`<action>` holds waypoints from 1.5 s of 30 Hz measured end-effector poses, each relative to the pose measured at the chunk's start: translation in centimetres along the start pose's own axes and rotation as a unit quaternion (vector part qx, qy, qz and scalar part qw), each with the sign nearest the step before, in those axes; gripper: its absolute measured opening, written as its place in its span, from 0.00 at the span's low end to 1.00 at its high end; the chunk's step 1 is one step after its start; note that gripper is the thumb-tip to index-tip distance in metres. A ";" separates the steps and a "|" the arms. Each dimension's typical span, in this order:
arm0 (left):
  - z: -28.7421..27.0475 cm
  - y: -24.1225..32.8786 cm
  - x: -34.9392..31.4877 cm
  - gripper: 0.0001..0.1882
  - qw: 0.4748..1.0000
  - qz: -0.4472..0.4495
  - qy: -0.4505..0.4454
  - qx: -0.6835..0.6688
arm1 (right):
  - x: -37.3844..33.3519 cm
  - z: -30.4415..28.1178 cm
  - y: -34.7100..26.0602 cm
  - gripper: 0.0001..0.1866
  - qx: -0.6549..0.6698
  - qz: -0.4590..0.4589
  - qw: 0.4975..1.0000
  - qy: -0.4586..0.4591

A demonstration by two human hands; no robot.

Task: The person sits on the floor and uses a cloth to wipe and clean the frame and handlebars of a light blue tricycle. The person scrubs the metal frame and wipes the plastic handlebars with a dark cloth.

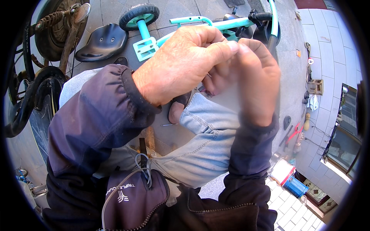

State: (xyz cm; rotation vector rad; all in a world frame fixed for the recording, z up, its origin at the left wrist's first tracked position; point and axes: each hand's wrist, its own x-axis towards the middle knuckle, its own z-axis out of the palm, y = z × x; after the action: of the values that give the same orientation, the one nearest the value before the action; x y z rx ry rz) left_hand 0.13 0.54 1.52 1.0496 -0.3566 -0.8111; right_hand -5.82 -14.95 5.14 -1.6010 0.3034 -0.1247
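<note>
My left hand (181, 63) and my right hand (261, 77) are raised in front of me, their thumbs and forefingers pinched and meeting tip to tip. Whatever lies between the fingertips is too small or hidden to make out. Motion smears the right hand, more than the left. Just beyond them a turquoise tube frame (227, 24) lies on the paving, like that of a child's ride-on. It carries a small black-tyred wheel (154, 14) and a flat turquoise bracket (145, 49), close to my left wrist. A black moulded seat (103, 43) rests left of the bracket.
A rusty vehicle with a spring and wheel (54, 30) stands at the left. A thin metal tool (169, 124) lies by my foot. Along the right are red-handled pliers or cutters (294, 133), a wooden-handled tool (306, 121), a small wooden box (317, 87) and a blue container (296, 187).
</note>
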 end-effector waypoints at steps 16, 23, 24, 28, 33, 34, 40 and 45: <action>0.0 -0.2 0.2 0.09 0.998 0.058 0.035 0.003 | 0.0 0.1 0.3 0.09 0.033 0.019 0.999 -0.006; 0.0 -0.2 0.1 0.09 0.997 0.049 0.057 -0.004 | 0.1 0.0 0.4 0.09 0.044 0.015 0.999 -0.020; 0.0 -0.2 0.1 0.09 0.997 0.044 0.056 -0.002 | 0.1 -0.1 0.4 0.09 0.034 0.008 0.999 -0.023; 0.0 0.0 0.0 0.10 0.999 0.027 0.039 -0.016 | 0.2 -0.1 0.4 0.08 0.011 -0.017 0.999 -0.029; 0.1 0.0 0.0 0.11 0.998 0.017 0.036 -0.038 | 0.2 0.0 0.6 0.08 0.005 -0.032 0.999 -0.025; 0.1 0.0 0.0 0.12 0.998 0.017 0.037 -0.042 | 0.2 0.0 0.6 0.08 0.005 -0.033 0.999 -0.023; 0.0 0.0 0.1 0.11 0.998 0.024 0.034 -0.045 | 0.1 0.1 0.5 0.08 -0.004 -0.035 0.999 -0.017; 0.0 -0.2 0.2 0.11 0.998 0.028 0.046 -0.039 | 0.1 0.0 0.5 0.08 -0.015 -0.027 1.000 0.007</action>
State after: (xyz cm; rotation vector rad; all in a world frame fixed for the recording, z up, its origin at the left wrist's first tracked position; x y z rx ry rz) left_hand 0.18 0.31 1.33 0.9963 -0.2725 -0.7188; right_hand -5.74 -14.95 4.65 -1.6389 0.2741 -0.1737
